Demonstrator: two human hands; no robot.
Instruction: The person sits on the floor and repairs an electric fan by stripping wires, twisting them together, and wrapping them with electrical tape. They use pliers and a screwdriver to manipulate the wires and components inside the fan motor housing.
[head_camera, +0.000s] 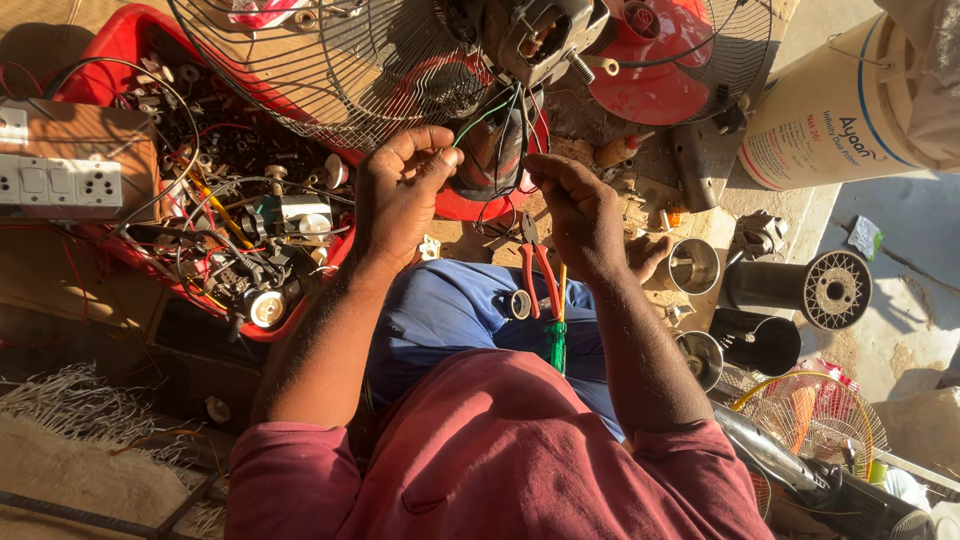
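Fingertips of the left hand (400, 190) pinch the end of a green wire (482, 115), thumb and forefinger closed on it, the other fingers curled loosely. That wire runs up to the fan motor (540, 35), which hangs at the top centre of the view and serves as the landmark for everything else. Just below and right of the motor, the right hand (585, 215) is closed around a bundle of dark wires (512, 140) coming from the same motor; its exact grip is hidden behind the knuckles. Holding the wires taut and apart seems a way to sort one lead from the rest. Below the motor, on the blue-trousered lap (450, 310), lie red-handled pliers (535, 275) and a green-handled screwdriver (557, 345), probably parked there for easy reach. Left of the motor, a wire fan guard (300, 70) arches over a red tray (120, 45) heaped with switches, plugs and tangled cable. Farther left sits a white socket strip (60, 185) on a brown board. Right of the motor is a red fan blade (655, 60) behind a second guard. Far right lies a white cylindrical tub (850, 105) on its side, with a blue stripe and blue lettering on its label. Below it rest dark spools (800, 290) and metal cups (692, 265).
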